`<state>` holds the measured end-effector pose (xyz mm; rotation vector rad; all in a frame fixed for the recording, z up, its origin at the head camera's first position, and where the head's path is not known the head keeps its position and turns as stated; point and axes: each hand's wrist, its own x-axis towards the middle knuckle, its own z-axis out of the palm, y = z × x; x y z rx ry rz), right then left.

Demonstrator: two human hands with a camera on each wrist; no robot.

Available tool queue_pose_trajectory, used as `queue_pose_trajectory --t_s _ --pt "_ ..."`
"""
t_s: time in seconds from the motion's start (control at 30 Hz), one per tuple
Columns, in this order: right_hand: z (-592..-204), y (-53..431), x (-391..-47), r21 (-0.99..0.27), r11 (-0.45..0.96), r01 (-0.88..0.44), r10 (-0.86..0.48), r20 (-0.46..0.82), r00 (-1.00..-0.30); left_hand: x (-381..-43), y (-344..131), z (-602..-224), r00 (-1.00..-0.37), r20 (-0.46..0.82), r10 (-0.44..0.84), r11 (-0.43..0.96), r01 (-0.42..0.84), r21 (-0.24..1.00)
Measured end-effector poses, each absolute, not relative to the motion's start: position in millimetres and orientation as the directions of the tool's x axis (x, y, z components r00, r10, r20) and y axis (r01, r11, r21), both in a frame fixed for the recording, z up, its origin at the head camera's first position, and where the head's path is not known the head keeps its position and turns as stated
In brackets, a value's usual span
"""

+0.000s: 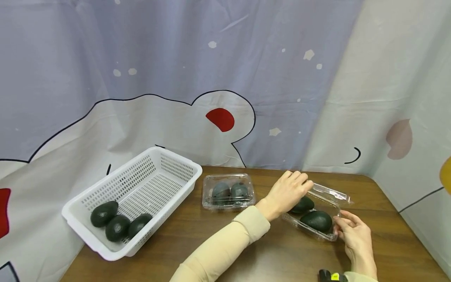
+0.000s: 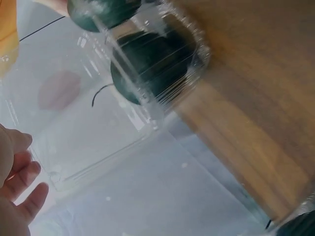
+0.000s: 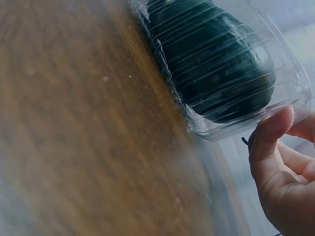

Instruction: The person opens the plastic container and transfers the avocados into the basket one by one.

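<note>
Lying between both hands, one clear clamshell tray [image 1: 320, 235], two dark green fruits [image 1: 317, 221] inside, long axis left to right; right hand [image 1: 356, 237] pinching its right end, left hand [image 1: 287, 194] by the open lid [image 2: 83, 128], grip indeterminable.

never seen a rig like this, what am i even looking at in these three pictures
There is no machine: a person works bare-handed. The wide picture comes from a camera on the head; the two close ones from cameras on the left and right wrists. On the table stand a basket holding three avocados, a clear box with two more, and an open box with another two. The right hand pinches the open box's edge. The left hand is at that box's raised lid; whether it grips is hard to tell.
</note>
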<state>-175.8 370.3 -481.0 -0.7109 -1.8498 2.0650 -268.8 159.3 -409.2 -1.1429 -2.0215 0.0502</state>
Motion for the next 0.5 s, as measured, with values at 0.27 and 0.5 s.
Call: queue_pose_trajectory --t_s 0.27,0.5 --pt "-485.1 366.5 -178.2 -0.981 -0.131 0.143 0.485 -0.189 -0.854 -284.9 163.8 -393.7 -0.341 0.586 0.735 0.624 0.677 -0.389" --pt "-487.2 374.0 -171.4 -0.984 -0.096 0.15 0.468 -0.178 -0.865 -298.3 180.1 -385.0 -0.417 0.562 0.714 0.647 0.7 -0.303"
